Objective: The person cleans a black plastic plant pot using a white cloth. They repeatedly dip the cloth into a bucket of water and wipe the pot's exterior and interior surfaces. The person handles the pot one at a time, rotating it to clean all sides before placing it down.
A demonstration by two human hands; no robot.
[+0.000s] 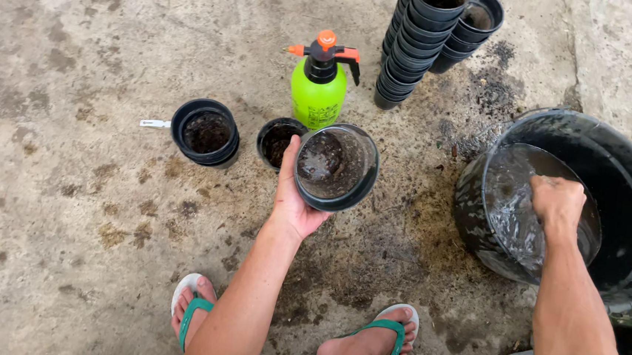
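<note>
The left hand holds a black pot; the right hand reaches into a bucket.

Black pots, lime-green sprayer topped orange, seemingly teal sandals.

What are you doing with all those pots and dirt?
A person crouches on a concrete floor. The left hand holds a black pot with some soil in it. The right hand reaches into a big black bucket. Nearby stand two more soil-filled pots, a green spray bottle and stacks of empty pots.

Sprayer behind 2 pots; pot stacks right; bucket far right.
</note>
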